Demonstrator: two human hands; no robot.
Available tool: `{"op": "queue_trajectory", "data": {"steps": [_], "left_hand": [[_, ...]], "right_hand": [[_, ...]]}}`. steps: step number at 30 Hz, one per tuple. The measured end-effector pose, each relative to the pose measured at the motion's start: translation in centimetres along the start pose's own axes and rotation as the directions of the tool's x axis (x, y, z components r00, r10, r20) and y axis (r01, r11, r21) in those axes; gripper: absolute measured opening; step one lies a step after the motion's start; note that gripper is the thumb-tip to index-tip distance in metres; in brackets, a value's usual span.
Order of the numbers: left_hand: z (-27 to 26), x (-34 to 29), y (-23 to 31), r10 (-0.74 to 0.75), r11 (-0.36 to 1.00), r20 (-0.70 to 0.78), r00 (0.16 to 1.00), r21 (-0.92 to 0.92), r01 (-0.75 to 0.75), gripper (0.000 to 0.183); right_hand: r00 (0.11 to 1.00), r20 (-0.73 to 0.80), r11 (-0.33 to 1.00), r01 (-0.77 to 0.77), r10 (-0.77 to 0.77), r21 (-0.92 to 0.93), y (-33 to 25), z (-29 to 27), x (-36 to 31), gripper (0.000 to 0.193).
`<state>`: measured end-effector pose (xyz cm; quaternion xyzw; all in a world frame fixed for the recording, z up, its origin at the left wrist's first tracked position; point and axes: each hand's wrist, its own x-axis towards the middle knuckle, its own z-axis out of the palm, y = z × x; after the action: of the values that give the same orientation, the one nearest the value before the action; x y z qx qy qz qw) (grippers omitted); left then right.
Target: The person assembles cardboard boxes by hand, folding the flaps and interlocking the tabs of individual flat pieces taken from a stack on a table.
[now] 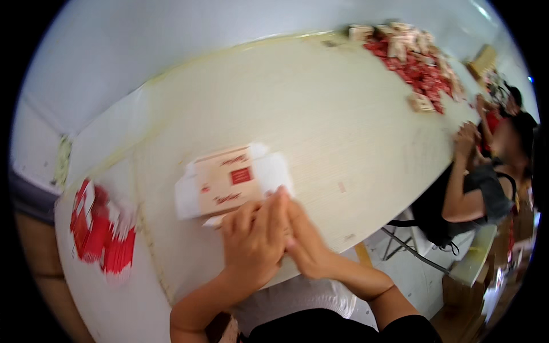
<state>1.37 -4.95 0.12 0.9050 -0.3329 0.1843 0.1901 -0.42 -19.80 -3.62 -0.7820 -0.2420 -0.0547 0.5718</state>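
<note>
A partly unfolded small carton (pixel 214 186) lies on the table in front of me, with a tan printed panel, a dark red square and white flaps at its sides. My left hand (pixel 249 243) is closed over the carton's near edge, its fingers pressed together. Against it leans my right hand (pixel 306 237), the fingers straight and held close, their tips by the right white flap. A sliver of tan card shows between the two palms. Motion blur softens the fingertips, and the hands hide the carton's near part.
Red and white folded card pieces (pixel 103 234) are heaped on the left. At the far right stands a pile of tan cartons (pixel 406 40) over red packets (pixel 420 74). A co-worker (pixel 480 188) sits at the table's right side, another person beyond. A wall borders the far edge.
</note>
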Motion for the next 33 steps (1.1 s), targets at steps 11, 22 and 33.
{"op": "queue_trajectory", "data": {"steps": [11,22,33], "left_hand": [[-5.3,2.7,-4.5,0.001,0.994,0.023,1.0,-0.108,0.001,0.12],[-1.2,4.4,-11.1,-0.015,0.993,0.465,0.885,-0.1,0.069,0.117],[-0.7,4.3,-11.1,-0.08,0.994,0.448,0.89,-0.029,0.104,0.115]], "right_hand": [[0.787,-0.546,0.796,0.12,0.289,0.594,3.9,-19.9,5.1,0.055],[0.755,-0.125,0.701,-0.516,0.644,0.492,6.4,-10.6,1.9,0.046],[0.984,0.179,0.789,0.116,-0.008,-0.604,2.1,-5.5,7.9,0.052]]}}
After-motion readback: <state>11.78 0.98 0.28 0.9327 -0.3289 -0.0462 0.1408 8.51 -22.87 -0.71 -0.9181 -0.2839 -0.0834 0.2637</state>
